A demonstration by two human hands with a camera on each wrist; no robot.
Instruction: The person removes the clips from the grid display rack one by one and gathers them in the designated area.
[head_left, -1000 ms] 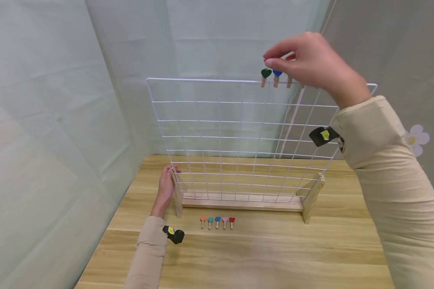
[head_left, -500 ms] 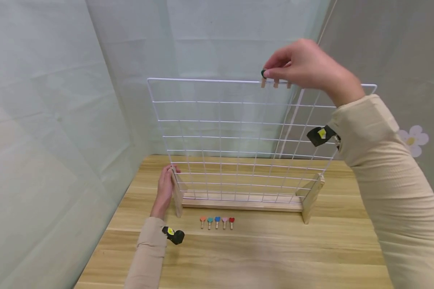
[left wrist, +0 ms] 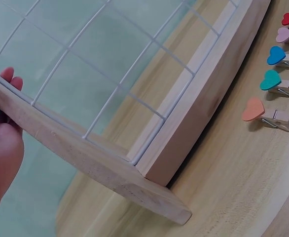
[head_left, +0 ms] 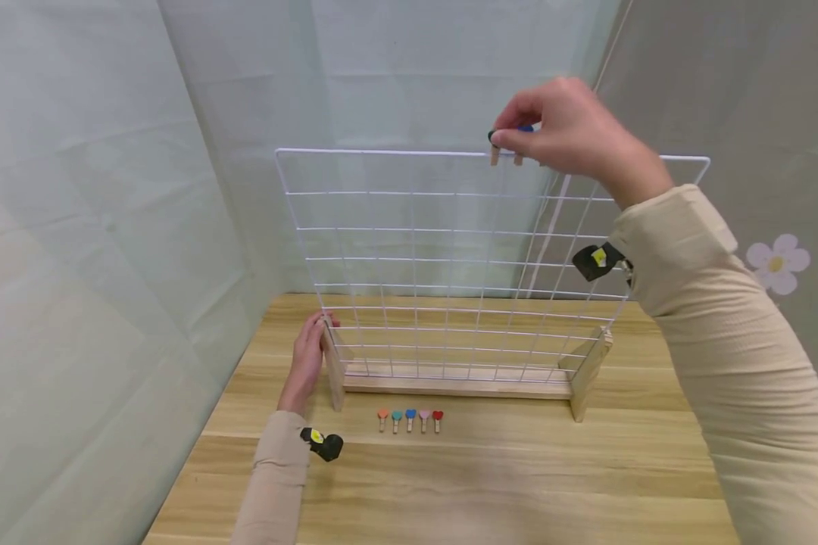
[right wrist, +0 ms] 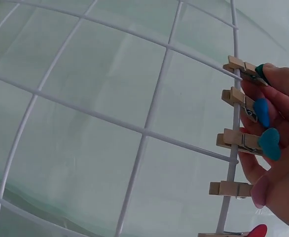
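- Wooden table (head_left: 491, 484), pale and grained, nearest of all; two sleeves of cream cloth reaching out over it.
- Five small heart-topped clips (head_left: 410, 419) lying in a row on the table just in front of the rack base: orange, teal, blue, pink, red, left to right.
- Left hand (head_left: 308, 356) set against the outer face of the left wooden foot (head_left: 334, 372) of the rack, palm flat on the wood, fingers straight, tips just showing past the far edge in the left wrist view.
- White wire grid (head_left: 450, 265) standing upright in the wooden base (head_left: 457, 384), a second foot at its right end.
- Right hand (head_left: 572, 125) raised to the top wire of the grid, right of centre, thumb and fingertips pinched on the dark green heart clip (head_left: 494, 140).
- That green clip sitting on the top wire, wooden legs hanging just below it; blue clip (right wrist: 259, 111) right beside it, then a teal clip (right wrist: 268, 143), a plain wooden one and a red one further along the same wire, seen in the right wrist view.
- Pale green cloth (head_left: 395, 76) hung behind; a flower print at the far right.
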